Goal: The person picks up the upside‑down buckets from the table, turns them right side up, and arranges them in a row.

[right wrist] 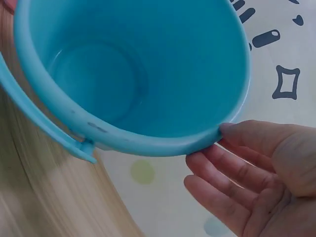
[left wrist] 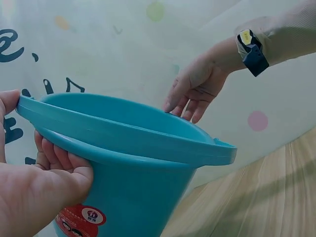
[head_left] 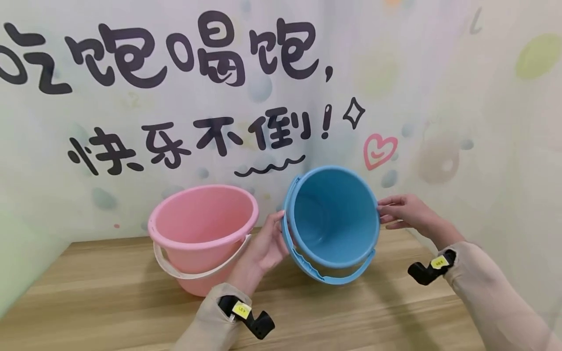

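A blue bucket (head_left: 338, 214) is tilted, its open mouth facing me in the head view; whether its base touches the table cannot be told. My left hand (head_left: 265, 248) holds its left side. In the left wrist view, that thumb lies on the blue handle (left wrist: 123, 123) while the fingers curl under the rim. On the opposite side, my right hand (head_left: 408, 212) pinches the rim between thumb and fingers (right wrist: 222, 168). The handle hangs down along the bucket's near side. A red sticker (left wrist: 81, 219) shows on the outer wall.
Left of the blue bucket, a pink bucket (head_left: 204, 214) stands upright on the wooden table (head_left: 110, 292), its white handle (head_left: 193, 276) lowered in front. My left forearm passes close to it. Behind both hangs a printed backdrop (head_left: 439, 97).
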A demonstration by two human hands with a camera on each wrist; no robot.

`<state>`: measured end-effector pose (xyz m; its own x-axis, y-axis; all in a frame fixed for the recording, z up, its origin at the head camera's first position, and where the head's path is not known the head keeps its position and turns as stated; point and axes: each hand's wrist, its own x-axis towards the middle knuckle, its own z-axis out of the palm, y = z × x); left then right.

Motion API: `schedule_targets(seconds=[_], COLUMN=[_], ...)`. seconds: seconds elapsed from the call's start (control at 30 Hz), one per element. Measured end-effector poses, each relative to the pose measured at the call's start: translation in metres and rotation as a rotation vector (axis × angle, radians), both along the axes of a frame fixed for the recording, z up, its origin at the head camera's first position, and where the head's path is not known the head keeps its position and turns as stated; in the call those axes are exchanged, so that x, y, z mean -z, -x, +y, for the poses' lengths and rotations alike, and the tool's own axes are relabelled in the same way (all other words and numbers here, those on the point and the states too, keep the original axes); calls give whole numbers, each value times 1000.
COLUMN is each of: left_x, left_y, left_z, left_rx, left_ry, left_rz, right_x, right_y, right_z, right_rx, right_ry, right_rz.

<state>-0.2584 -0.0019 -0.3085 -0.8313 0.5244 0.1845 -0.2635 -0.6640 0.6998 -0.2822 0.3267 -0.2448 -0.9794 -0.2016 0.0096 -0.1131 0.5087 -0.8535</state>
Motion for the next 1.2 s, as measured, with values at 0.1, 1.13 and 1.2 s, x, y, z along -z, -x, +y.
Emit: schedule_targets(seconds=[0.1, 1.13, 1.2], left_x=[-2, -19, -17], left_y=[2, 2, 2], left_z=[0, 20, 19], left_rx=[-3, -183, -195], left_ry=[-24, -88, -96], left_rz=[-4, -221, -233], right_x=[-1, -22, -21], right_y=[2, 22, 23], right_z=[-4, -18, -18], right_rx=[27, 164, 157], right_ry=[65, -136, -128], right_rz=[50, 65, 55])
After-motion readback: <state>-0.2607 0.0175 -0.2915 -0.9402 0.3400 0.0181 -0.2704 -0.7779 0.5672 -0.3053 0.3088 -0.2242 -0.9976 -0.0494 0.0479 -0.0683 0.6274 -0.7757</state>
